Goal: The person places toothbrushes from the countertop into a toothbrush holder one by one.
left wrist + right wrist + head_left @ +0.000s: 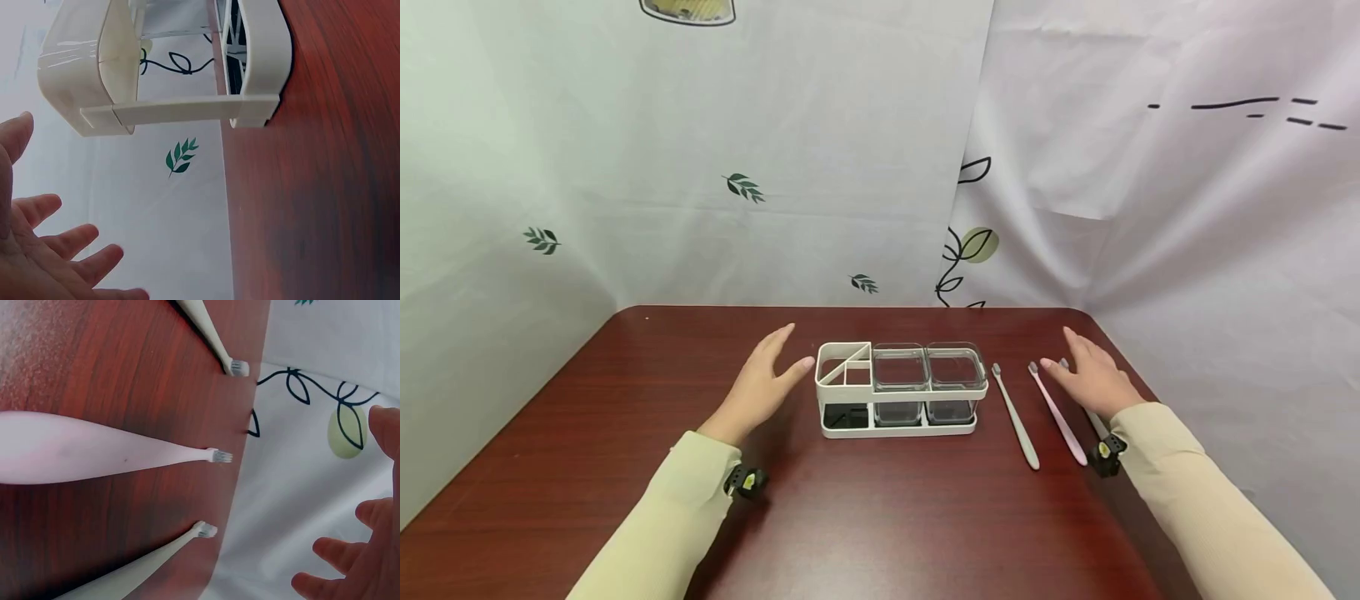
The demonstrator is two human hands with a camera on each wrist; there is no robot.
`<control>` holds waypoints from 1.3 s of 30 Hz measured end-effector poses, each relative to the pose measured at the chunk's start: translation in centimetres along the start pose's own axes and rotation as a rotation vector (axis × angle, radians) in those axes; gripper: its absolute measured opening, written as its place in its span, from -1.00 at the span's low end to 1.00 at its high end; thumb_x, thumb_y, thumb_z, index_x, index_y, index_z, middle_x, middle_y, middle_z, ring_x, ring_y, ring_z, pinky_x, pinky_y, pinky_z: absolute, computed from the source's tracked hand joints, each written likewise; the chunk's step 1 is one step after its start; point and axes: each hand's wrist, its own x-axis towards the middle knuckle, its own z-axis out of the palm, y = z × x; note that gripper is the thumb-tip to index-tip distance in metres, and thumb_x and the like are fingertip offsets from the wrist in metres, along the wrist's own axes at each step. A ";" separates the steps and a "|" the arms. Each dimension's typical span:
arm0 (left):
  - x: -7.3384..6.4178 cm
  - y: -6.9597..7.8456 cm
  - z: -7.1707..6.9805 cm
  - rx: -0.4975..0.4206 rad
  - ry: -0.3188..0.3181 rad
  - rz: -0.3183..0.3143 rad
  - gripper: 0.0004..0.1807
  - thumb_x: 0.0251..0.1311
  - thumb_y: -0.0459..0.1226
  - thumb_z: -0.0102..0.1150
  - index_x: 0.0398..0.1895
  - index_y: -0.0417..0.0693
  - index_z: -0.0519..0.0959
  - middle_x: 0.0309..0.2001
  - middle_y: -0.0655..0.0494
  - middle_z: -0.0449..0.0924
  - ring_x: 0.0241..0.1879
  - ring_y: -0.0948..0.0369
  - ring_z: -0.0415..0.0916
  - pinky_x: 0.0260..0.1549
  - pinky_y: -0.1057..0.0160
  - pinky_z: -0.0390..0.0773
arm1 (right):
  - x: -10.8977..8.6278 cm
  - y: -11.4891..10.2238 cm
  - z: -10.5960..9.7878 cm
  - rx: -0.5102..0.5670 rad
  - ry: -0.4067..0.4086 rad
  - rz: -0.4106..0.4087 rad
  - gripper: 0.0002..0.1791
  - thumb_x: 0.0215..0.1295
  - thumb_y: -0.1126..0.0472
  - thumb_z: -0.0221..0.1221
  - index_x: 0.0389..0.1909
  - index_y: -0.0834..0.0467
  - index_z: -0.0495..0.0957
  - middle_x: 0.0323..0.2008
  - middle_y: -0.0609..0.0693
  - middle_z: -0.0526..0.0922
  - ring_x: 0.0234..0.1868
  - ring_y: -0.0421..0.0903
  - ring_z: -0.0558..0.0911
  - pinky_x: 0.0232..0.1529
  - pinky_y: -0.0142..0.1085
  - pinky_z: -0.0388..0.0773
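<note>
A white toothbrush holder (904, 398) with two clear cups (900, 367) set in its right side stands mid-table. Its left part has slotted openings. My left hand (758, 387) hovers just left of it, fingers spread and nothing held; in the left wrist view the holder (181, 111) is above the fingertips. Right of the holder lie a pale toothbrush (1017, 419), a pink toothbrush (1058, 414) and another pale toothbrush (147, 565). Over the latter two my right hand (1093, 377) is held with straight, parted fingers and an empty palm, partly covering the rightmost brush in the head view.
The dark red wooden table (887, 517) has rounded far corners. A white curtain (820, 167) printed with leaves hangs behind it and along both sides, close to the right edge. A small black wrist camera (1107, 456) sits under each sleeve.
</note>
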 end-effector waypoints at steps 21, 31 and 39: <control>1.0 0.0 1.2 -0.210 -0.068 0.015 -0.39 0.37 -0.15 0.08 0.42 -0.14 0.23 0.31 -0.29 0.32 0.31 -0.16 0.26 0.20 -0.18 0.36 | 1.2 2.9 0.3 0.173 -0.034 0.047 -0.07 0.43 -0.09 -0.01 0.45 0.43 -0.24 0.33 0.58 0.04 0.30 0.49 0.15 0.20 0.32 0.21; 1.1 -0.2 1.6 -0.258 -0.086 -0.027 -0.43 0.34 -0.19 0.13 0.36 -0.17 0.31 0.28 -0.25 0.38 0.27 -0.15 0.33 0.18 -0.15 0.40 | 1.8 3.9 0.6 0.198 -0.015 0.143 -0.16 0.41 0.06 0.04 0.40 0.53 -0.13 0.23 0.59 0.20 0.23 0.48 0.26 0.17 0.27 0.30; 1.1 -0.2 1.8 -0.330 -0.095 -0.076 -0.46 0.35 -0.20 0.11 0.34 -0.19 0.34 0.25 -0.25 0.41 0.26 -0.11 0.35 0.22 -0.13 0.36 | 2.0 4.9 1.0 0.245 0.009 0.195 -0.26 0.34 0.19 0.09 0.32 0.59 0.04 0.12 0.57 0.35 0.08 0.40 0.46 0.02 0.12 0.51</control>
